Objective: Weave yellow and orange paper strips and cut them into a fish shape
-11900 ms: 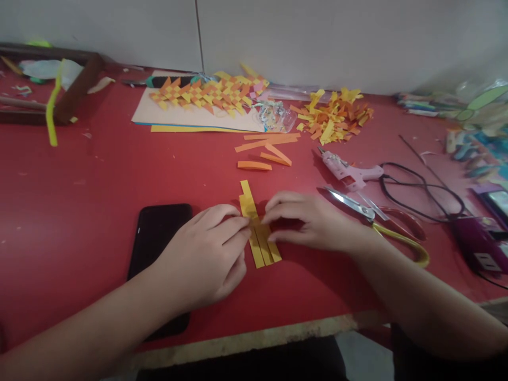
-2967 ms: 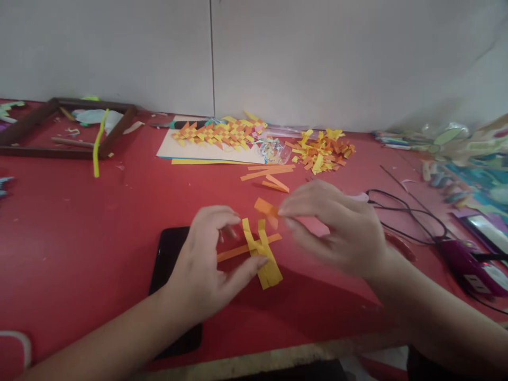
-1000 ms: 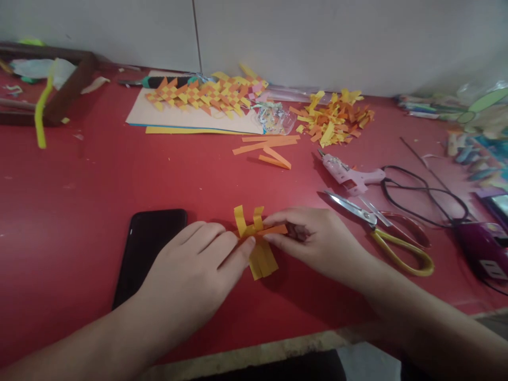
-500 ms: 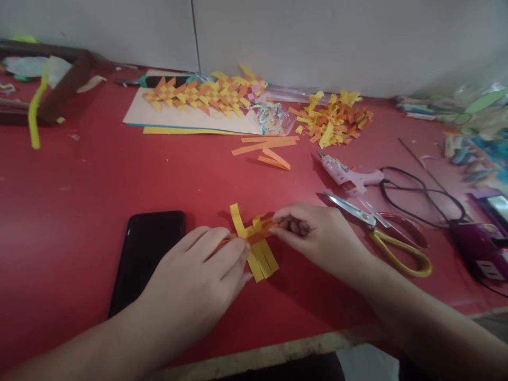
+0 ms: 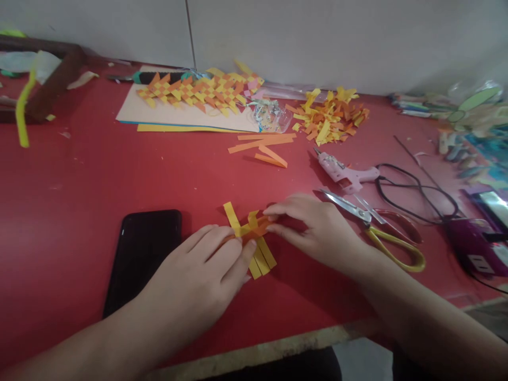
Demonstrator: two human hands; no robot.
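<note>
Yellow paper strips (image 5: 259, 262) lie on a red table (image 5: 71, 201) between two bare hands, crossed by orange paper (image 5: 260, 227). The left hand (image 5: 206, 264) bends over the crossing's left side; whether its hidden fingertips pinch, I cannot tell. The right hand (image 5: 317, 222) pinches the orange paper's right end. This looks like weaving; the next move seems to call for steadying the yellow while snugging the orange.
</note>
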